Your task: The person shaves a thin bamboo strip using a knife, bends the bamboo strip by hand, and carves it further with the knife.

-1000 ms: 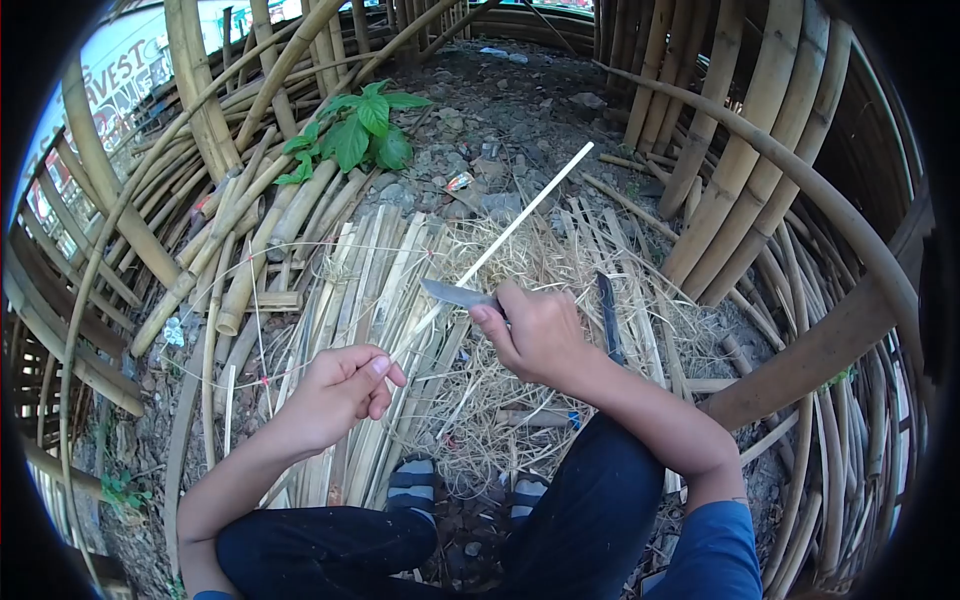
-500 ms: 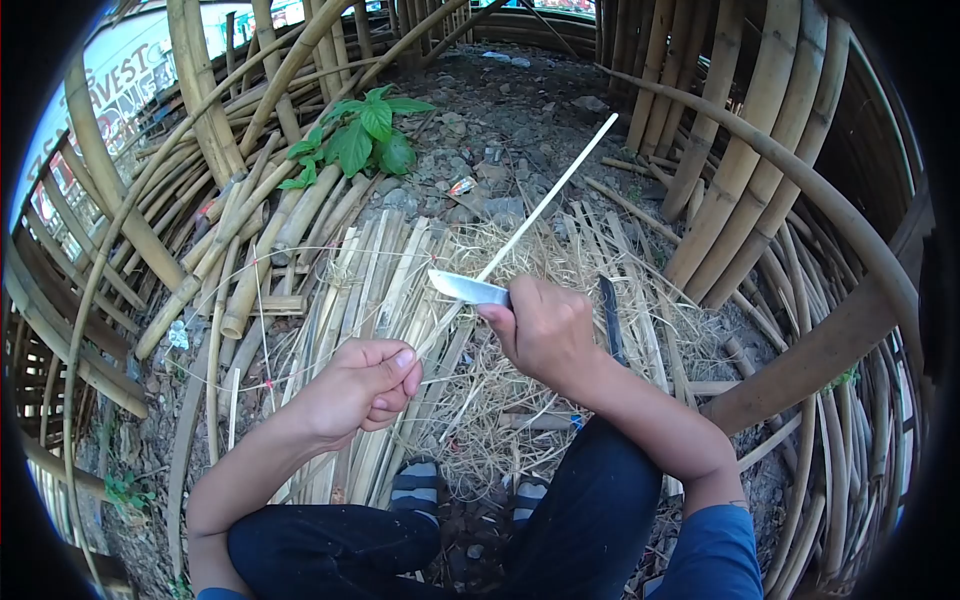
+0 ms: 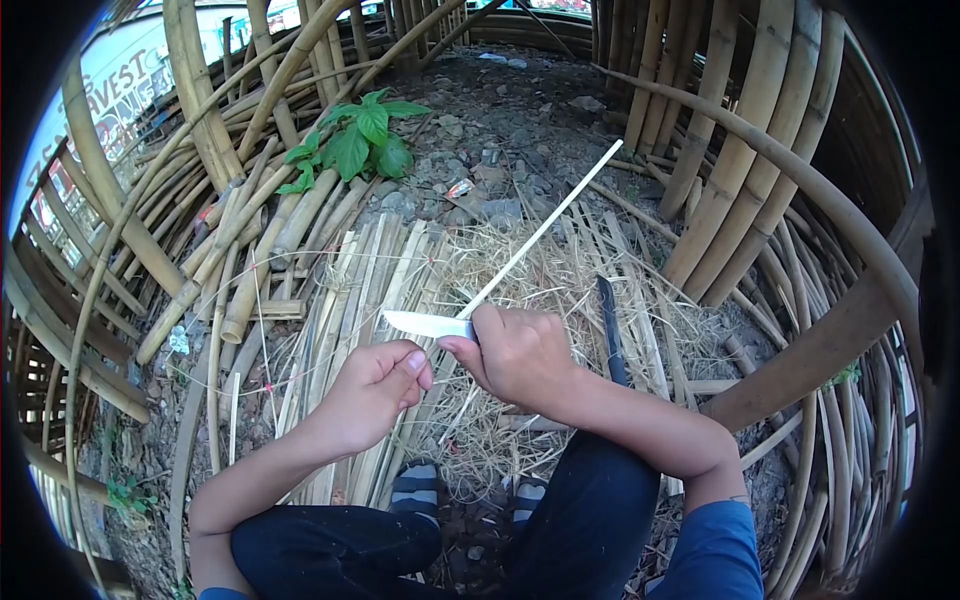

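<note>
My left hand [image 3: 385,385] is closed in a pinch around the lower end of a thin, pale bamboo stick [image 3: 548,228]. The stick slants away up and to the right, its far tip free above the ground. Wrapped around the handle of a knife [image 3: 428,325], my right hand [image 3: 525,355] sits just right of the left one. The blade points left and crosses the stick close above my left hand. Fingers hide the handle and part of the stick. Below both hands lie curly bamboo shavings [image 3: 500,440] and split bamboo strips [image 3: 345,330].
A dark, long blade-like tool [image 3: 609,325] lies on the strips at right. Bamboo poles [image 3: 745,170] stand at right, with more poles [image 3: 240,290] piled at left. A string with red marks [image 3: 262,300] crosses the left side. A leafy plant [image 3: 360,140] grows beyond.
My right hand and the knife have moved down and left along the stick, nearer my left hand. The stick's far tip has dropped slightly, and my left hand has shifted a little right.
</note>
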`<state>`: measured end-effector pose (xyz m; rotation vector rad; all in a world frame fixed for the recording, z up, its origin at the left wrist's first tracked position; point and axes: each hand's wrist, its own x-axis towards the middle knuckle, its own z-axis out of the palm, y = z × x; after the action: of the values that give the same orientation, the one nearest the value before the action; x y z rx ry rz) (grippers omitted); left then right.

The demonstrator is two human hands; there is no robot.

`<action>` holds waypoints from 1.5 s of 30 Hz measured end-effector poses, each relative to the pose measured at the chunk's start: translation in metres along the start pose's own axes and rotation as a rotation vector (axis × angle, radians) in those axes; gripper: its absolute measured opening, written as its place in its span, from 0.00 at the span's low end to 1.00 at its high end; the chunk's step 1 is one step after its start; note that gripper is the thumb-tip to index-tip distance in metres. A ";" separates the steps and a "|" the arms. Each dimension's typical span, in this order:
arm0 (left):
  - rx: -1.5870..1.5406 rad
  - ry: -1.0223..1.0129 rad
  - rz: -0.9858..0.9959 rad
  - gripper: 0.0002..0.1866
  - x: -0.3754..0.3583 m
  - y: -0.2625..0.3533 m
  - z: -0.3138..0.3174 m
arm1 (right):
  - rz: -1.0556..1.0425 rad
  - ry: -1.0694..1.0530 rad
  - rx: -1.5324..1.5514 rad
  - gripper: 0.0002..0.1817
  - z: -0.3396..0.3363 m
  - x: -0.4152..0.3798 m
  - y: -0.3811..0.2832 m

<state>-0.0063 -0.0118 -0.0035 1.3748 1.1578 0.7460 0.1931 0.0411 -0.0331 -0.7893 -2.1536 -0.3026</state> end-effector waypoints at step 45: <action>0.033 -0.053 -0.163 0.16 -0.067 -0.017 -0.044 | 0.581 0.115 -0.437 0.26 -0.025 -0.038 0.118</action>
<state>-0.0723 -0.0612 -0.0003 1.3021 1.2295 0.5732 0.3003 0.1046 -0.0513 -1.5567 -1.6725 -0.5006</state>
